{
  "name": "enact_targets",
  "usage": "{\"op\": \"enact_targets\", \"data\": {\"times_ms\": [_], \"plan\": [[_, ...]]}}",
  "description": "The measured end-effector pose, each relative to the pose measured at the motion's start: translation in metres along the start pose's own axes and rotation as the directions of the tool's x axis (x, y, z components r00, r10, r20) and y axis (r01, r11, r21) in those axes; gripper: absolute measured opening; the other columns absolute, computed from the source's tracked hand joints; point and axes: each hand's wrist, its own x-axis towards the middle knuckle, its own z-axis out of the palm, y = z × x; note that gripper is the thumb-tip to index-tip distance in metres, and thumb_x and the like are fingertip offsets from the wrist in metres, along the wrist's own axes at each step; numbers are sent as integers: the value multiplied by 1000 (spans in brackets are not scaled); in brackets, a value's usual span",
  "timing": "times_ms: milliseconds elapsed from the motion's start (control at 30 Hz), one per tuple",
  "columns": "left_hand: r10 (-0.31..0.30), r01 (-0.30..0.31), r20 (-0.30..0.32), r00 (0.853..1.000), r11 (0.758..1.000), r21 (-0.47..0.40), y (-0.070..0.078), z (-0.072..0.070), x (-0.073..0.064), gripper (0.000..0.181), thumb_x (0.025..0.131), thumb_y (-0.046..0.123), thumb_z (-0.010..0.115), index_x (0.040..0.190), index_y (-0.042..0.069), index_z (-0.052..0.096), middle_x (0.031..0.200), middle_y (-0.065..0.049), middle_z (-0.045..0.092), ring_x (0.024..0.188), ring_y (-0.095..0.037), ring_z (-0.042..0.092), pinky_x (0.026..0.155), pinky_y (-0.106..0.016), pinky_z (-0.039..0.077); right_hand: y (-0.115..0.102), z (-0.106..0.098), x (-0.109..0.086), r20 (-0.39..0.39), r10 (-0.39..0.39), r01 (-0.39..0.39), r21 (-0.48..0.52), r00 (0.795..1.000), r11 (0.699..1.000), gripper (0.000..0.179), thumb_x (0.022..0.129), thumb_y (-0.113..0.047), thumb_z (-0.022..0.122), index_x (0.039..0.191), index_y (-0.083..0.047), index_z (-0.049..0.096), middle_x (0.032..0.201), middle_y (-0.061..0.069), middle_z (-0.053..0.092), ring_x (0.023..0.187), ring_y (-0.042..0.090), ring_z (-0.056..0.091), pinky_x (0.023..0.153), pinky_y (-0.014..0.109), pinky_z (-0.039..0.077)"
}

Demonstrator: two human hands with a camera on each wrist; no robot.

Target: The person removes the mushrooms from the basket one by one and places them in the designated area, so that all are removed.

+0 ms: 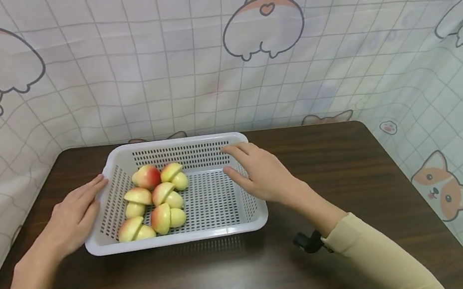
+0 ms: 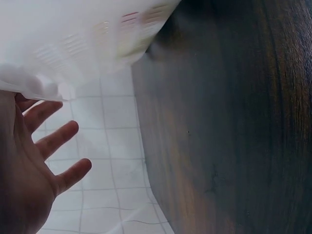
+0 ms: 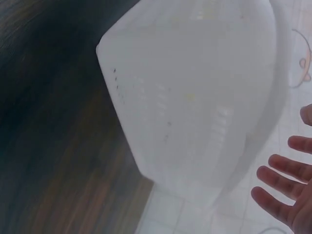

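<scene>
Flanking one basket [image 1: 212,193], six split apples [image 1: 160,220]: two hands [image 1: 71,218] [image 1: 264,172].

Watching remotely, I see a dark wood-grained table [image 1: 330,164] with a white perforated basket [image 1: 211,195] upright on it.

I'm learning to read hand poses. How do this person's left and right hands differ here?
The left hand is beside the left end of the basket; the right hand hangs over its right end. The left fingers meet or nearly meet the basket, while the right fingers stand clear of it. Both hands are bare, with fingers extended.
</scene>
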Motion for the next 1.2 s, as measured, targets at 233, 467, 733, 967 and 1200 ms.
{"op": "enact_targets", "data": {"times_ms": [233,467,733,967,1200], "plan": [[10,-10,-10,1000,1000,-8,-2,2,-1,45,105,12,44,149,0,49,156,-22,43,135,-49,42,92,-68,35,-11,20,14,97,-39,38,21,994,999,46,105,-33,57,144,-9,55,136,7,60,127,22,56,99,41,48],[47,-47,-38,998,999,-19,-6,0,0,45,104,11,49,148,1,51,155,-21,45,133,-48,44,92,-66,36,-19,32,31,229,-43,12,138,973,990,46,104,-30,59,144,-9,54,142,8,59,129,21,54,105,38,43],[109,-113,-52,993,989,-90,-14,3,1,47,103,11,55,149,2,51,157,-18,44,134,-48,43,107,-57,33,-22,45,48,333,-72,-34,301,940,953,44,103,-25,61,143,-6,55,140,11,60,119,25,60,97,35,47],[134,-141,-58,989,978,-153,-23,8,-1,49,104,12,56,152,2,48,159,-19,41,136,-50,41,118,-46,23,-31,56,58,406,-144,-15,362,903,932,46,102,-22,62,142,-1,52,141,14,59,123,28,59,98,35,46],[105,-115,-74,992,980,-164,-22,8,-2,50,103,14,59,151,4,51,159,-15,43,137,-47,41,116,-37,23,-41,68,67,413,-211,30,402,886,915,44,99,-17,67,137,1,55,133,16,62,119,29,61,98,34,47]]}}
